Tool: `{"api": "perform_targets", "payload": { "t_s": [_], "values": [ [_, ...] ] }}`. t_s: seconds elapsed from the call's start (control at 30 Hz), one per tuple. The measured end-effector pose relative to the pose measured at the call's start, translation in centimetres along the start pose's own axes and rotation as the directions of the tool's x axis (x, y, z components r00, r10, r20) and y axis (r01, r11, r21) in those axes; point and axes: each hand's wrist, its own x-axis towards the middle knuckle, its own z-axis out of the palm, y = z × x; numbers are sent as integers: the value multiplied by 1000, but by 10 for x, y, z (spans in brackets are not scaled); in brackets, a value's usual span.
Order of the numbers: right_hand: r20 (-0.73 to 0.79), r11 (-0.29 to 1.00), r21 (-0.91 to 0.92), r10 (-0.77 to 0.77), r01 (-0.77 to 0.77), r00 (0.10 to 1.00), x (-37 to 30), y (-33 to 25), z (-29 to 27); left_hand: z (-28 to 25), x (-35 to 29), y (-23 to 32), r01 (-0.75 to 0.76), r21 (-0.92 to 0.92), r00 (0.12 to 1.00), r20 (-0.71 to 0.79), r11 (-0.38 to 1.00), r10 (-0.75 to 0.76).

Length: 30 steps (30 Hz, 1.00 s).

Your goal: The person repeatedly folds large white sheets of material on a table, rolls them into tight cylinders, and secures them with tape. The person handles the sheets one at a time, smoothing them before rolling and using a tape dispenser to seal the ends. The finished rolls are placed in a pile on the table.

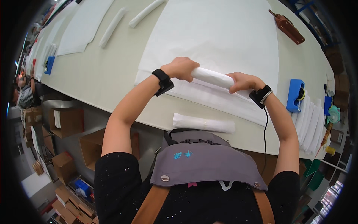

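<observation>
Between my two hands is a white paper-wrapped roll [213, 77], gripped at its left end by my left hand [182, 69] and at its right end by my right hand [246, 81]. The fingers of both hands are curled round it. Below it, white sheets [220, 33] lie spread over the pale table [119, 71], with a folded strip along their near edge. Another white roll [203, 123] rests at the table's front edge, close to my apron. What is inside the rolls is hidden.
Two more white rolls [113, 28] [146, 14] lie at the far left. A brown leather holster-like case [288, 28] sits far right. At the right stand a blue tape dispenser [295, 95] and stacked white rolls [308, 125]. Cardboard boxes [67, 121] are below left; a person [28, 93] is beyond.
</observation>
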Motion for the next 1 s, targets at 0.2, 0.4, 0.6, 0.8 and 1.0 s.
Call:
{"api": "perform_targets", "payload": {
  "t_s": [0.2, 0.4, 0.6, 0.8, 1.0],
  "values": [
    [150, 999, 41, 28, -34, 988, -42, -2, 16, -25, -75, -50, 19, -113, 996, -83, 993, -29],
    [213, 999, 26, 42, -48, 976, -73, -31, 43, -31, -80, 82, -209, -181, 978, -12, 961, 210],
    [152, 997, -45, -56, 64, 987, -109, -10, 58, 36, -89, 110, -195, -357, 959, 123, 913, 254],
    [122, 980, 184, -92, 69, 988, -167, 17, 64, 61, -100, 148, -125, -630, 938, 176, 766, 298],
    [-62, 919, 360, -150, 162, 987, -196, 86, 76, 76, -85, 194, 58, -690, 925, 309, 721, 222]
  ]
}}
